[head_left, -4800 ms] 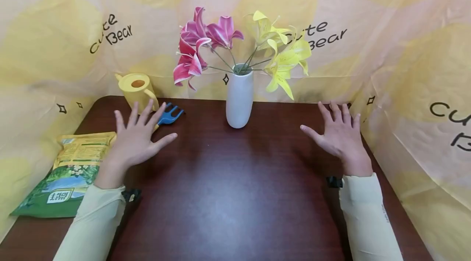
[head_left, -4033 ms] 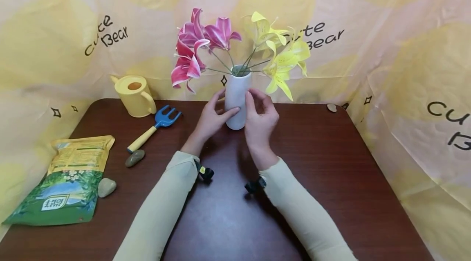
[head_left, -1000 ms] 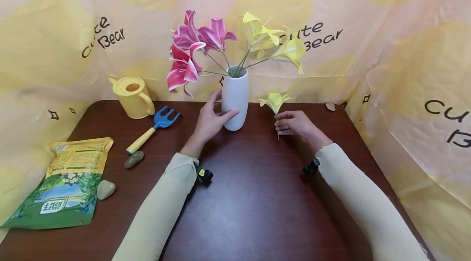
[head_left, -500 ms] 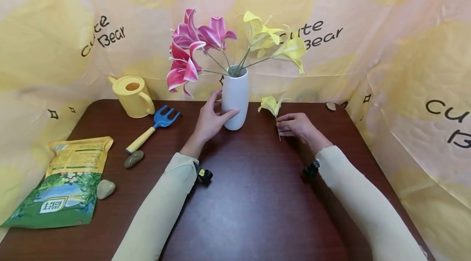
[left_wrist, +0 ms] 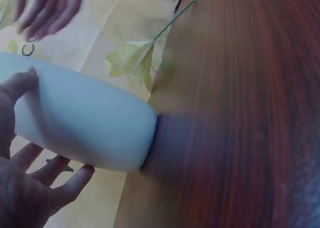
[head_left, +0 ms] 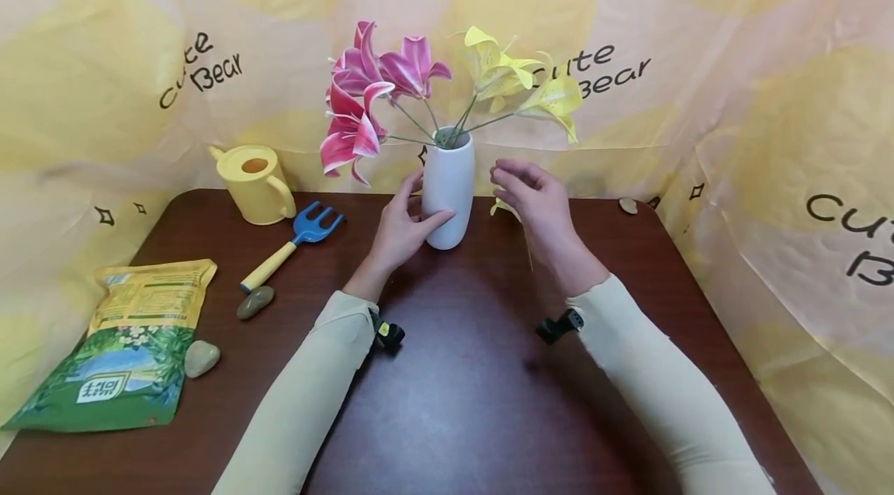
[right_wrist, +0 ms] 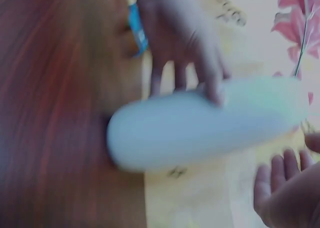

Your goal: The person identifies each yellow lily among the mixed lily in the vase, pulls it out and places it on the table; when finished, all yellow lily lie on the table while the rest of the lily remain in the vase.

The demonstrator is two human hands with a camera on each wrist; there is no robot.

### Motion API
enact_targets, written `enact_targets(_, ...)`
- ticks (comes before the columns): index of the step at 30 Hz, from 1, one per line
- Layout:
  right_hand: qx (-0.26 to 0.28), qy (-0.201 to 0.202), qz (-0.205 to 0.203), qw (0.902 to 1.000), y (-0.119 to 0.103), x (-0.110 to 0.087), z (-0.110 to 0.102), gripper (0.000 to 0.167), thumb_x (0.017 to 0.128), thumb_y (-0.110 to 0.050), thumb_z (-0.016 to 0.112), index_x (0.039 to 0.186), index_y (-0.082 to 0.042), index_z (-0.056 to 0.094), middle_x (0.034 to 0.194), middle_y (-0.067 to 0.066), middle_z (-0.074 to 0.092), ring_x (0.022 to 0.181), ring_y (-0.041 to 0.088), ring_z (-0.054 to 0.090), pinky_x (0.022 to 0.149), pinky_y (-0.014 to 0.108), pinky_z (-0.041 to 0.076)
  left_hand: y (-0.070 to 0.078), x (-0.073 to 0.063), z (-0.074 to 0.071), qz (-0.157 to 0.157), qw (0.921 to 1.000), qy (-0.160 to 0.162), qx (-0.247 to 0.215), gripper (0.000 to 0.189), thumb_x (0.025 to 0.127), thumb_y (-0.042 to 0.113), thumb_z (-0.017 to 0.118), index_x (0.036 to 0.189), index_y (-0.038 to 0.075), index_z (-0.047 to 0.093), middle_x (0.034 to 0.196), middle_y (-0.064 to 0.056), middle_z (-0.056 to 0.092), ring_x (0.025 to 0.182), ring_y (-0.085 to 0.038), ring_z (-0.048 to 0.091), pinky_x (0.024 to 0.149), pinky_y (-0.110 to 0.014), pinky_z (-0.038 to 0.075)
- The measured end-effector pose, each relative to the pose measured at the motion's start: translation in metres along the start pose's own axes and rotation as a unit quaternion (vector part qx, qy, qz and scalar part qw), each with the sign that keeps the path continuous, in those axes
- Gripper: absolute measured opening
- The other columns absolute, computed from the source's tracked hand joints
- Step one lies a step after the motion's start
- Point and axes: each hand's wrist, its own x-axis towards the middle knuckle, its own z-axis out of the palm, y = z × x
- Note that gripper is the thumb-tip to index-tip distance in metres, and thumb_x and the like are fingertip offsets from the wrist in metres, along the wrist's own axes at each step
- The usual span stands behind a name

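Note:
My left hand (head_left: 396,233) holds the white vase (head_left: 450,173) round its left side, thumb across the front. The vase stands upright at the back of the table. Pink lilies (head_left: 352,134) lean out of it to the left and yellow lilies (head_left: 555,101) to the right. Empty, with fingers loosely bent, my right hand (head_left: 548,212) is raised to the right of the vase. Behind it a single yellow lily (head_left: 503,207) is mostly hidden; the left wrist view shows this loose lily (left_wrist: 134,57) lying with its green stem on the table.
At the left back stands a yellow watering can (head_left: 251,185), beside a blue hand fork (head_left: 316,223) with a yellow handle. Two stones (head_left: 202,358) lie near a green and yellow bag (head_left: 133,355). A small stone (head_left: 628,205) is at the right back, before the printed curtain (head_left: 789,130).
Earlier my right hand drew one yellow lily out of the vase and lowered it to the table on the right. Since then it has let go and risen leftward toward the vase.

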Motion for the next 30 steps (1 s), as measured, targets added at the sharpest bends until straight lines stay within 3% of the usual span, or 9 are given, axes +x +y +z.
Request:
enact_targets(7,0.045,0.085,-0.086,0.9916,-0.016,0.001,0.045,0.011,0.102,-0.010,0.082,0.112,-0.005,0.081,0.094,-0.001,0.079,0.093,0.019,0.077,0.094,0.033,0.067,-0.004,0.002,0.002,0.003,1.0000,-0.004,-0.002,0.088,0.097,0.035,0.091,0.170,0.030,0.043,0.166,-0.010,0.056,0.145,-0.039,0.065,0.116,-0.059,0.060)
enact_targets(15,0.068,0.155,-0.109,0.9795,-0.025,0.002,0.073,0.005,0.099,-0.013,0.087,0.100,-0.012,0.082,0.091,-0.002,0.075,0.091,0.018,0.073,0.097,0.039,0.064,-0.004,0.002,0.000,0.005,1.0000,0.000,-0.004,0.088,0.096,0.036,0.091,0.170,0.030,0.044,0.165,-0.010,0.058,0.145,-0.039,0.065,0.117,-0.060,0.059)
enact_targets(22,0.044,0.158,-0.144,0.9760,-0.039,0.003,0.086,0.017,0.098,-0.015,0.087,0.112,-0.006,0.087,0.098,-0.002,0.080,0.089,0.016,0.073,0.085,0.032,0.064,-0.002,0.004,-0.001,-0.002,1.0000,-0.003,-0.001,0.088,0.097,0.039,0.090,0.170,0.032,0.042,0.166,-0.007,0.056,0.145,-0.035,0.065,0.117,-0.058,0.059)
enact_targets(30,0.023,0.181,-0.120,0.9759,-0.046,0.010,0.094,0.021,0.098,-0.015,0.087,0.116,-0.006,0.088,0.095,0.000,0.081,0.082,0.016,0.071,0.068,0.024,0.061,-0.002,0.002,-0.002,-0.013,0.9999,-0.009,-0.004,0.088,0.098,0.040,0.089,0.171,0.033,0.041,0.168,-0.008,0.055,0.149,-0.039,0.062,0.119,-0.061,0.057)
